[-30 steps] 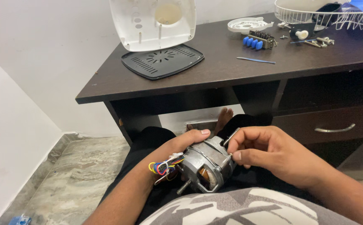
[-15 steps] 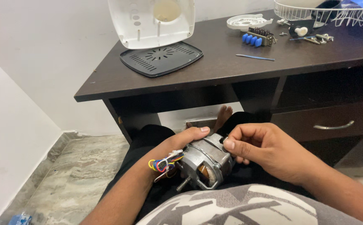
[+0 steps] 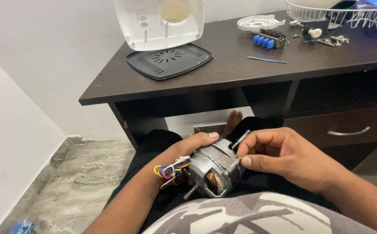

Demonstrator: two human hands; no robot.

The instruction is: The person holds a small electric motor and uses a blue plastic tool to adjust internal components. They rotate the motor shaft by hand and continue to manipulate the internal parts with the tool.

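1. The silver metal electric motor with a steel shaft sits in the person's lap, below the front edge of the dark brown wooden desk, well apart from the parts on top.
2. Left hand cups the motor from behind and above; its fingers wrap the housing and hold it steady.
3. Right hand is at the motor's right end near the shaft; thumb and forefinger are pinched narrow against the housing edge. Cannot tell whether a screw or small part is between them.
4. A bundle of coloured wires hangs off the motor's left side, loose, not connected to anything visible.
5. A threaded bolt sticks out at the motor's lower left, so the casing looks only partly fastened or partly undone; cannot tell which.
6. Judged done: the motor is out of its housing. The white plastic fan housing shell stands upright on the desk, just behind the black vented plastic base plate.
7. Also on the desk: a white round plastic disc, a switch block with blue push buttons, a thin blue rod-like tool, and a white wire guard at the far right.
8. Judged left: work at the shaft end is in hand; all desk parts are separate and unassembled.
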